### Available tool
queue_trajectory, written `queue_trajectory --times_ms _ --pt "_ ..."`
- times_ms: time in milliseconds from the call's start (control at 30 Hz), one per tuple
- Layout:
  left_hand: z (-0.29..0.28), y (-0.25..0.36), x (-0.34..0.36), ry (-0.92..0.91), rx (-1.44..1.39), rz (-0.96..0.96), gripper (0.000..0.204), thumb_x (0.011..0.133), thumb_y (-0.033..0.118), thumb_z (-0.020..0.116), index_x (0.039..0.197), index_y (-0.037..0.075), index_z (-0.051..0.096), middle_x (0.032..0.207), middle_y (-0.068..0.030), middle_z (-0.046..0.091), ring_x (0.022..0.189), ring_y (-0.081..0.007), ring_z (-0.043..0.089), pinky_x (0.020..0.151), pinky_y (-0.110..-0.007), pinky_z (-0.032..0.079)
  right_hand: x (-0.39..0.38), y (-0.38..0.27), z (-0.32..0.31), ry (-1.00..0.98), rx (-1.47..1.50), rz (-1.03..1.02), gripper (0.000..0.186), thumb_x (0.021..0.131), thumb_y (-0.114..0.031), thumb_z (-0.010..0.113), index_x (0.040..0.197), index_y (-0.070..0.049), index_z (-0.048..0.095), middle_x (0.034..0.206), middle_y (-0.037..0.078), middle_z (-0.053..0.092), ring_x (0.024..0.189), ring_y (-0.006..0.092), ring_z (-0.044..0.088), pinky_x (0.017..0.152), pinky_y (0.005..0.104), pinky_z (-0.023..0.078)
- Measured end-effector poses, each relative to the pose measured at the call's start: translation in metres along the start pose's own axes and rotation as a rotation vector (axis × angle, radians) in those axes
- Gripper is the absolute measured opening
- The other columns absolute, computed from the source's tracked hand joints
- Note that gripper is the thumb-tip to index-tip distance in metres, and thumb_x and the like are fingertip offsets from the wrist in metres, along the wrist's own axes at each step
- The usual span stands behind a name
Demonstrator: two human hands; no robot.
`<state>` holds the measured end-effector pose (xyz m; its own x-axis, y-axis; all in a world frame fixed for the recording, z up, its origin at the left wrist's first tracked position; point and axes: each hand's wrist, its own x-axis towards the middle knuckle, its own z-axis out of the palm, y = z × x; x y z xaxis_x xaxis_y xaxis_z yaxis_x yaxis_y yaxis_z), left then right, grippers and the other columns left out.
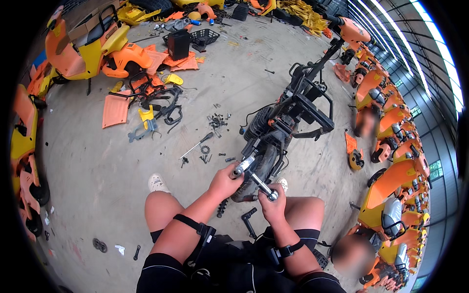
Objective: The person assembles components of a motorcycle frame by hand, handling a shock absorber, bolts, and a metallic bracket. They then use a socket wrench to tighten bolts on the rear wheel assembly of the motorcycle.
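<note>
My left hand (225, 181) is closed round a thick silver piece at the rear of a stripped scooter frame (293, 110). From that piece a chrome bar (260, 183) runs toward my right hand (273, 207), forming what looks like a socket wrench. My right fingers wrap its round end. Behind both hands the black wheel (267, 158) shows in part. On the floor beyond my left hand lie a long screwdriver (197, 145), a toothed ring (205, 149) and a pile of small bolts (218, 120). A black crank arm (248, 222) rests between my legs.
Black frame parts (168, 105) and orange panels (116, 110) are scattered to the left. Behind them stands a black box (179, 45) near a black basket (205, 36). Orange-yellow scooters (383, 190) line the right side, and another (78, 56) stands far left.
</note>
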<state>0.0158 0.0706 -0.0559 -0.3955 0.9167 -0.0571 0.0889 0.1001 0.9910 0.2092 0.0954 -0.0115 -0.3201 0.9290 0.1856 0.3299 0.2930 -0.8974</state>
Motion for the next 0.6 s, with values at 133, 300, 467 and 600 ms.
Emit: queue_trajectory --times_ms 133,300,467,600 --pt "0.008 -0.006 -0.002 -0.003 -0.066 -0.031 0.039 0.088 0.021 0.069 0.122 0.003 0.063 0.098 -0.0173 0.073 0.09 -0.0234 0.071 0.082 -0.032 0.052 0.008 0.013 -0.003 0.099 -0.197 -0.32 0.029 0.076 -0.005 0.076 0.098 -0.002 0.058 0.087 0.01 0.067 0.075 0.0177 0.065 0.068 0.0295 0.052" --pt "0.01 -0.016 0.0 -0.017 -0.072 -0.035 0.039 0.088 0.019 0.069 0.123 0.002 0.063 0.099 -0.0135 0.073 0.092 -0.0185 0.069 0.084 -0.031 0.052 0.015 -0.005 -0.01 -0.124 1.01 0.645 0.027 0.081 0.006 0.065 0.102 -0.002 0.05 0.081 0.011 0.058 0.066 0.0203 0.057 0.064 0.0363 0.049" --pt "0.008 -0.007 0.003 0.012 -0.076 0.042 0.043 0.087 0.021 0.07 0.125 0.002 0.062 0.097 -0.0161 0.073 0.09 -0.0226 0.071 0.083 -0.032 0.052 -0.001 -0.001 0.0 0.073 -0.01 -0.031 0.025 0.082 -0.005 0.072 0.098 -0.001 0.054 0.079 0.006 0.063 0.065 0.0118 0.06 0.058 0.0266 0.048" --pt "0.006 0.003 -0.002 0.007 -0.113 -0.081 0.04 0.088 0.019 0.069 0.125 0.003 0.062 0.099 -0.0155 0.073 0.092 -0.0209 0.07 0.084 -0.032 0.052 0.01 0.007 0.003 0.046 0.131 0.049 0.025 0.083 -0.003 0.071 0.1 -0.001 0.053 0.08 0.007 0.062 0.065 0.0136 0.06 0.059 0.0277 0.049"
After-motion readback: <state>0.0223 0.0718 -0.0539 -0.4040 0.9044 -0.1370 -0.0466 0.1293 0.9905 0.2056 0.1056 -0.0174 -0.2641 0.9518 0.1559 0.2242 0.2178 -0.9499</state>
